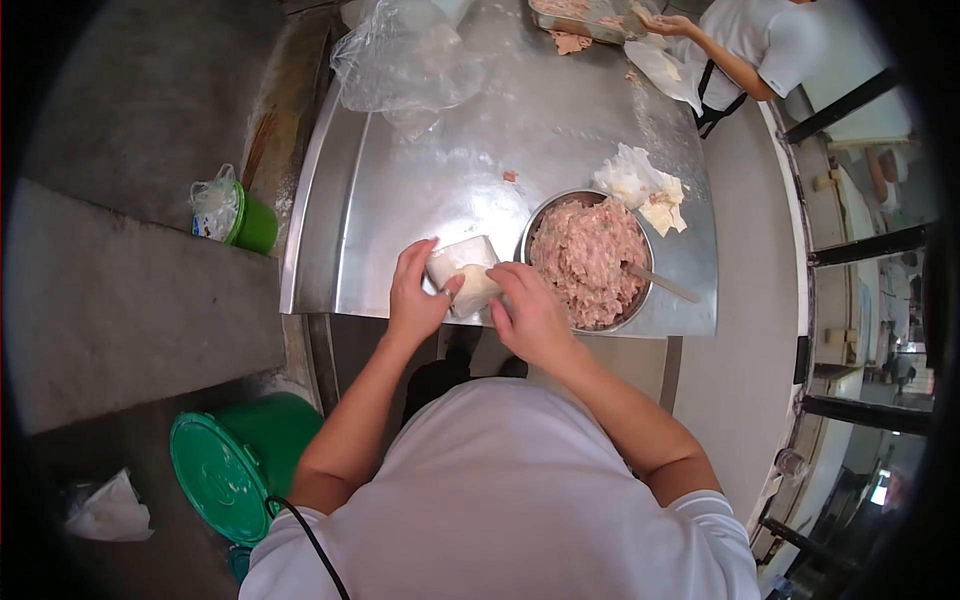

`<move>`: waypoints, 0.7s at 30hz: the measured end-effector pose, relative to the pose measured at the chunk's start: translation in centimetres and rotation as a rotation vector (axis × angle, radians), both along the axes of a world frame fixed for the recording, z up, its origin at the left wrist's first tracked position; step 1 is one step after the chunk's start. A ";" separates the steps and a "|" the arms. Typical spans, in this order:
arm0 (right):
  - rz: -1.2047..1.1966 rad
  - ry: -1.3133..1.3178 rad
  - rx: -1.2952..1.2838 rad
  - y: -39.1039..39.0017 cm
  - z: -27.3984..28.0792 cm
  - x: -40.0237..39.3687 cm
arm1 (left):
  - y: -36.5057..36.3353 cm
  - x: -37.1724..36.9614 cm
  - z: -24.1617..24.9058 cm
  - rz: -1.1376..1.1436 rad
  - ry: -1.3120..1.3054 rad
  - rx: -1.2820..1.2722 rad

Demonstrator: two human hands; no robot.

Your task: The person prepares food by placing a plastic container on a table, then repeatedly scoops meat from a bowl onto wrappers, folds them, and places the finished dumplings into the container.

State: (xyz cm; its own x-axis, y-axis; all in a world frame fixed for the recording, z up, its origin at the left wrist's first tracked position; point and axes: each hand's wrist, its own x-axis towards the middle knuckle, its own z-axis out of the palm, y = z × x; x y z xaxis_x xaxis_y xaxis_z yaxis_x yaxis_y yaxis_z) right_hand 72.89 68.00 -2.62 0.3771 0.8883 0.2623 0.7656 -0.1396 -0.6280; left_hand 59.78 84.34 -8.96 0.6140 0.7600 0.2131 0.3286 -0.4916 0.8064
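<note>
Near the front edge of the metal table (420,170) lies a stack of pale, thin wrapper sheets (462,256). My left hand (418,295) is at the stack's left side, its thumb and fingers against the sheets. From the right, my right hand (530,308) touches the stack's edge, thumb and forefinger pinched at a yellowish sheet on top. Just right of my hands stands a round metal bowl (524,232) heaped with pinkish minced filling (588,255). A flat metal handle (668,284) sticks out of the filling over the bowl's right rim.
Crumpled wrappers (640,187) lie behind the bowl. Clear plastic bags (405,60) are at the back left. A co-worker (765,45) stands at the back right beside a metal tray (580,27). Green buckets (255,222) stand on the left.
</note>
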 end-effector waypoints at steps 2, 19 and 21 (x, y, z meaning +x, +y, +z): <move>0.064 -0.021 -0.019 0.5 -0.2 -0.4 | 2.2 0.4 -1.2 -0.073 0.027 -0.034; 0.113 -0.163 -0.491 0.1 0.2 -2.0 | 5.7 4.8 0.2 -0.170 0.214 -0.243; 0.088 -0.113 -0.642 0.3 1.3 -2.2 | 6.4 5.9 0.5 -0.192 0.296 -0.246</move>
State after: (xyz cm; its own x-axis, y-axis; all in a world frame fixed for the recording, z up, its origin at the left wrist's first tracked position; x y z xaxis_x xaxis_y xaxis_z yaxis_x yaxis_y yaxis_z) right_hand 70.66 68.32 -1.36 0.2973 0.9077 -0.2961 0.8477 -0.3937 -0.3556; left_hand 65.66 90.71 -8.50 0.7565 0.6324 -0.1669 0.4852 -0.3714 0.7916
